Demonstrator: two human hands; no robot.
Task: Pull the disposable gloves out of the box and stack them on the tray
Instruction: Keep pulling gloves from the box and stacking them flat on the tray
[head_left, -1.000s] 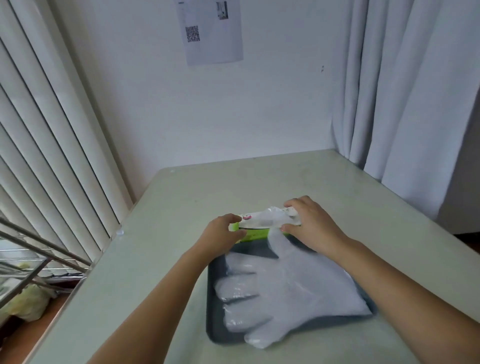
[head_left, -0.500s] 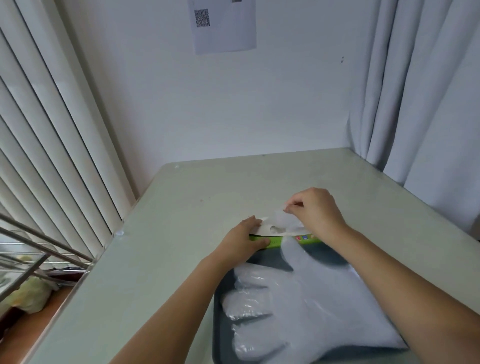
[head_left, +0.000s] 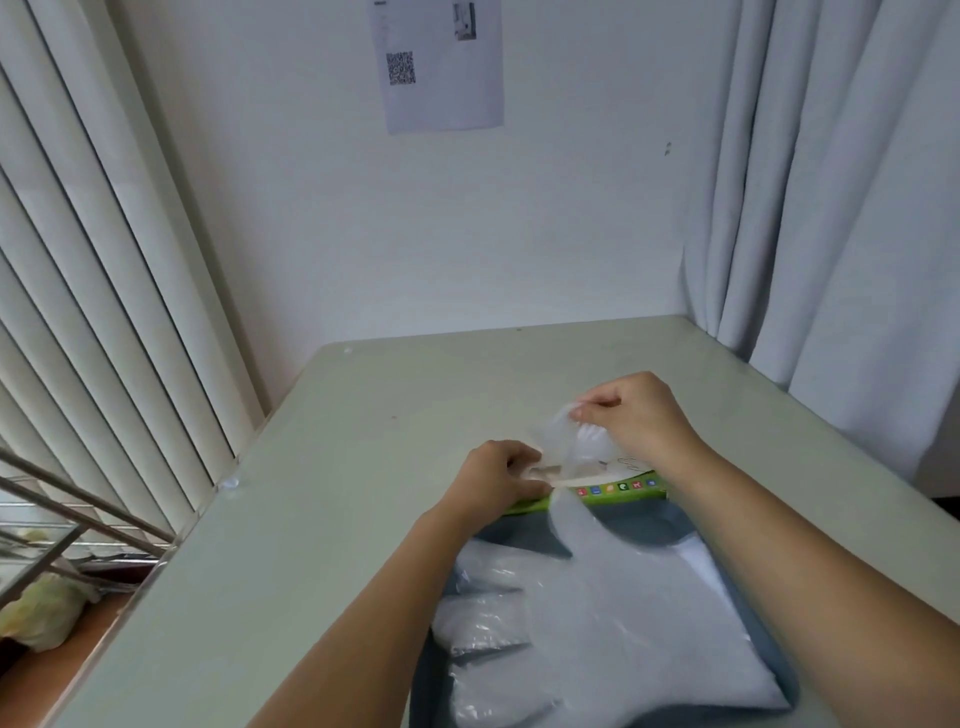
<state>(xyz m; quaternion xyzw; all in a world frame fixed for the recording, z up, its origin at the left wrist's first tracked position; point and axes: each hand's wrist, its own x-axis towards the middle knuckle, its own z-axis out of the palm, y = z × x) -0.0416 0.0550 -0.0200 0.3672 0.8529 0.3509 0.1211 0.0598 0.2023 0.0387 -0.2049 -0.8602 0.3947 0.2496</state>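
Note:
A flat white and green glove box (head_left: 618, 486) lies on the table just beyond the dark grey tray (head_left: 660, 530). My left hand (head_left: 493, 480) grips the box's left end. My right hand (head_left: 636, 418) pinches a thin clear glove (head_left: 563, 441) that rises out of the top of the box. Clear plastic gloves (head_left: 597, 629) lie flat in a stack on the tray, fingers pointing left, thumb reaching up to the box.
The pale green table (head_left: 322, 519) runs to a white wall. Vertical blinds (head_left: 104, 312) hang on the left, a white curtain (head_left: 841, 182) on the right. A sheet with a QR code (head_left: 441, 62) is stuck on the wall.
My right hand has risen from the top of the box, drawing a clear glove up out of it. My left hand stays gripping the box's left end. The camera has tilted upward.

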